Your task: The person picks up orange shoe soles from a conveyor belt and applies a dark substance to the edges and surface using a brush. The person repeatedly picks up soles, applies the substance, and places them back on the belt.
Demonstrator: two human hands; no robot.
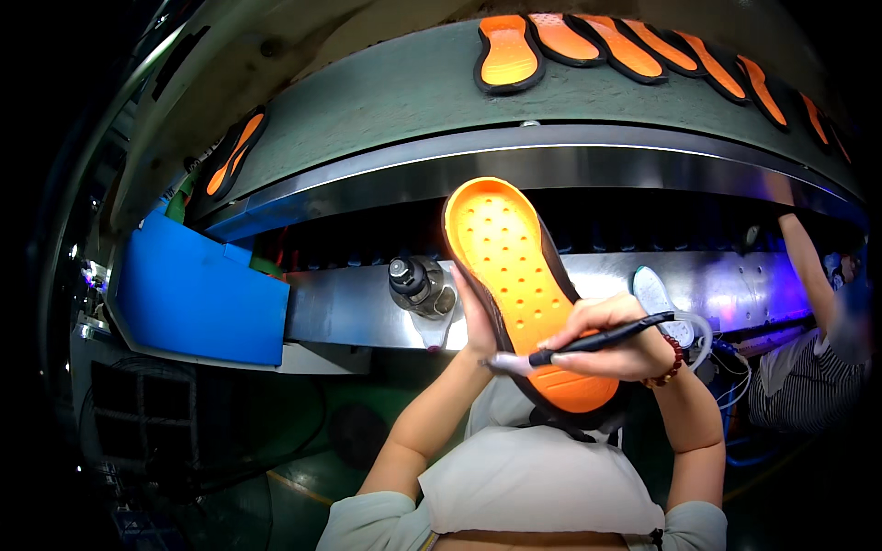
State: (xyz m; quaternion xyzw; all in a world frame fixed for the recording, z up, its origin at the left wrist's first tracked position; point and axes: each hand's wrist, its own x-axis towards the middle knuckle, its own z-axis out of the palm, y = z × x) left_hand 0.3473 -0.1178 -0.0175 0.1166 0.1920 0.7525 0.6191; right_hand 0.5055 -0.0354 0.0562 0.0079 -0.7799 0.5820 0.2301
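An orange shoe sole [503, 243] with a black rim and rows of small holes is held tilted in front of my body. My left hand [475, 317] is closed on the sole's left edge. In my right hand [611, 342], over the lower part of the sole, is a black-handled glue brush [574, 345] with a clear tube running from its back end. The pale bristles [508, 365] are at the sole's lower left edge; whether they touch it I cannot tell.
A bottle with a black top [415, 283] stands on the metal shelf [340, 298]. A pale sole [654, 294] lies to the right. Beyond, several orange soles [508, 60] rest on a green conveyor belt [386, 101]. A blue box [197, 285] is at left, another person's arm [808, 266] at right.
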